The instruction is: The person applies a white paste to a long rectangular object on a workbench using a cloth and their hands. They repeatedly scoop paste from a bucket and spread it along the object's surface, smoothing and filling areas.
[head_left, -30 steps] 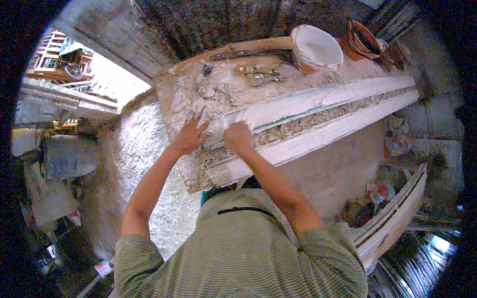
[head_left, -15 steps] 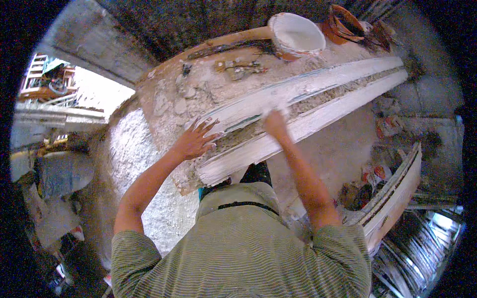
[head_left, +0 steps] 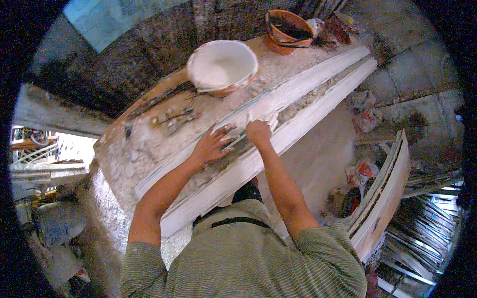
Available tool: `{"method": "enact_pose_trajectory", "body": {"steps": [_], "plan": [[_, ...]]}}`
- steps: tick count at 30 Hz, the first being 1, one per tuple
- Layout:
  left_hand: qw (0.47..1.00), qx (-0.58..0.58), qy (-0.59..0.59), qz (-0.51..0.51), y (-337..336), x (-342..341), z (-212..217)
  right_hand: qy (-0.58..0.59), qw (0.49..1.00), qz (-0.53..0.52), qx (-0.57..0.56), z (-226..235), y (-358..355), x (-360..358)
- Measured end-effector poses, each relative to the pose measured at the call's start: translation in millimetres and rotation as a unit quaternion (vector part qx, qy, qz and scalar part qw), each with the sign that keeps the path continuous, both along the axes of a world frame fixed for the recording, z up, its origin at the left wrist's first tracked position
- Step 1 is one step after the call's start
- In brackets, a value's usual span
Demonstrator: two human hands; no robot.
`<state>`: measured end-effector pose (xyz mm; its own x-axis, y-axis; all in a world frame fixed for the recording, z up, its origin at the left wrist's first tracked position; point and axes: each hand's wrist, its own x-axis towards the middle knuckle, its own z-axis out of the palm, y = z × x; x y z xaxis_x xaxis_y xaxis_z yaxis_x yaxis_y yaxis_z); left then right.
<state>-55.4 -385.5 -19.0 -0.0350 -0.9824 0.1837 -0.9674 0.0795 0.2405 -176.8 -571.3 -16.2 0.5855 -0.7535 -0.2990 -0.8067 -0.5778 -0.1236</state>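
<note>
The head camera is looking down and forward from above and behind the left hand [head_left: 214, 144] and right hand [head_left: 259, 132], sitting fairly near them, while its fisheye view is taking in the shirt [head_left: 263, 253] behind both hands and the counter [head_left: 272, 70] beyond them, bending edges toward its rim

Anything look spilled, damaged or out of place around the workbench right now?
Mainly mess: pale residue is smeared over the workbench, and the white-filled bucket has an uneven, crusted rim. Small items lie loose nearby. The rough middle strip of the long white molding looks odd against its smooth bands, but I can't call it damage.
</note>
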Motion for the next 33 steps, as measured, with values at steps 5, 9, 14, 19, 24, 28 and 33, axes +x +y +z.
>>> {"method": "enact_pose_trajectory", "body": {"steps": [5,9,14,19,24,28,33], "plan": [[0.999,0.043,-0.003,0.016,-204,-34,-10,0.045,0.994,0.103,0.006,-46,-238,-34],[0.998,0.057,0.020,0.033,-317,-46,-17,-0.074,0.993,0.079,0.046,-54,-396,-54],[0.989,0.130,-0.005,0.069,-296,-41,-12,-0.018,0.996,0.084,-0.037,-2,-358,-82],[0.991,0.132,0.012,0.010,-289,-41,-6,-0.104,0.990,0.092,0.005,-55,-235,-76],[0.940,0.034,0.334,0.065,-414,-61,-18,-0.039,0.946,0.257,-0.191,-182,-420,-117],[0.964,-0.048,0.186,0.186,-445,-88,-32,0.069,0.905,0.296,-0.298,-152,-621,-161],[0.977,-0.095,0.100,0.162,-363,-65,-40,0.189,0.894,0.284,-0.290,-149,-536,-118]]}}
